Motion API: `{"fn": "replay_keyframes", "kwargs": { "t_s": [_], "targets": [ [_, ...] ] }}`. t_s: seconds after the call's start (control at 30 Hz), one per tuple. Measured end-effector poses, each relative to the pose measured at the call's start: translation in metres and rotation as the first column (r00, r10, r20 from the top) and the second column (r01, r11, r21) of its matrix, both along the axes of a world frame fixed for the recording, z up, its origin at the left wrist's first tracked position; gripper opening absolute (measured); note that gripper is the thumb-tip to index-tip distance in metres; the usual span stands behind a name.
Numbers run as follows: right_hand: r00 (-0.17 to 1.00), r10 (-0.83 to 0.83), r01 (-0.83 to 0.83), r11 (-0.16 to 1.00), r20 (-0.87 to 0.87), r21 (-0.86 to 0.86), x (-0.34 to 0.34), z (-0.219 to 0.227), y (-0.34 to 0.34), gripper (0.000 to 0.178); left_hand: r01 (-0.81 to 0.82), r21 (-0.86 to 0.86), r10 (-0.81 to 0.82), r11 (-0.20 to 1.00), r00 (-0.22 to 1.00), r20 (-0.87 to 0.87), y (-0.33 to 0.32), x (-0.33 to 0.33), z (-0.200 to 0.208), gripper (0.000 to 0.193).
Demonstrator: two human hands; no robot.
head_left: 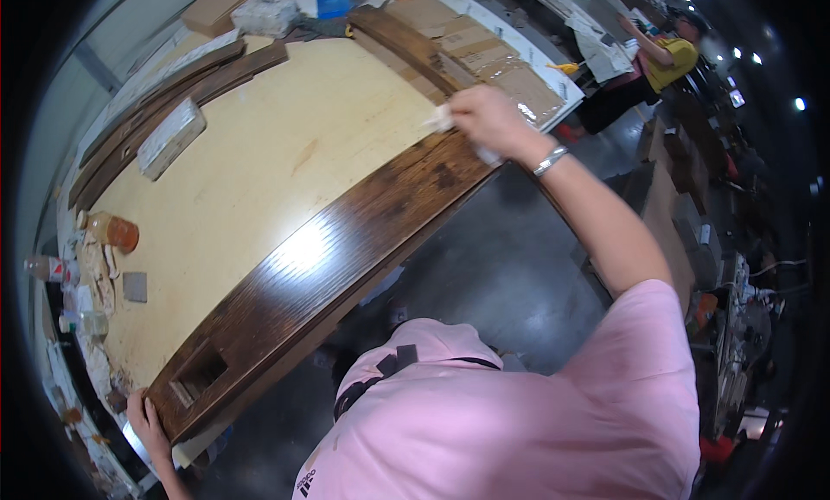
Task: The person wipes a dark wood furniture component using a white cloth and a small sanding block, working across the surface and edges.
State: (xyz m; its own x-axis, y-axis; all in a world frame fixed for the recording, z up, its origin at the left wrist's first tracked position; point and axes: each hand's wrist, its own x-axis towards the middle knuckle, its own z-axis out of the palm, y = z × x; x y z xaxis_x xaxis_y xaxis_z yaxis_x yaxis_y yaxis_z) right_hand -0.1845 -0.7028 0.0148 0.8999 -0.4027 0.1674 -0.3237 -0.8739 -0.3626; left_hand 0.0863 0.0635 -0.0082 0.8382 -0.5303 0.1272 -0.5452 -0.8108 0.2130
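A long, dark brown board (346,219) with a glossy finish lies diagonally along the table's near edge. Near its left end a rectangular slot (201,372) is cut through it. My left hand (149,420) grips that left end, fingers over the edge. At the board's far right end, my right hand (494,124) is closed on a crumpled white cloth (443,118), pressed at the wood; motion blurs the cloth a little. A bright reflection shows on the board's middle.
Behind the board spreads a pale tabletop (285,163). Curved brown wood pieces (186,98) and a wrapped white block (172,138) lie at far left. A jar of amber liquid (114,230) and a grey square pad (134,286) sit left. A person in yellow (679,60) stands far right.
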Motion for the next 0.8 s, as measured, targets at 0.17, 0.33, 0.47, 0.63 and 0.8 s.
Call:
{"fn": "replay_keyframes", "kwargs": {
  "t_s": [0.17, 0.33, 0.47, 0.63, 0.8],
  "targets": [
    [0.816, 0.437, -0.400, 0.899, 0.379, -0.178, 0.066, -0.027, 0.201, 0.010, -0.020, -0.021, 0.019, 1.000, 0.998, -0.068, -0.001, 0.005, -0.001, 0.029],
    [0.715, 0.513, -0.423, 0.858, 0.474, -0.291, 0.048, -0.003, 0.262, 0.022, -0.046, 0.056, 0.050, 0.997, 0.996, -0.080, 0.015, 0.011, 0.002, 0.033],
    [0.789, 0.384, -0.275, 0.919, 0.479, -0.284, -0.012, -0.016, 0.194, 0.031, 0.015, 0.019, -0.014, 1.000, 0.999, -0.043, 0.020, 0.027, -0.016, 0.035],
    [0.641, 0.497, -0.456, 0.860, 0.586, -0.231, 0.058, -0.060, 0.322, 0.021, 0.000, 0.200, -0.009, 0.980, 0.999, 0.044, -0.057, -0.002, 0.014, 0.046],
    [0.578, 0.481, -0.405, 0.870, 0.659, -0.280, 0.050, -0.050, 0.332, 0.024, 0.104, 0.218, -0.120, 0.970, 0.991, 0.062, -0.049, -0.017, 0.035, 0.044]
  ]
}}
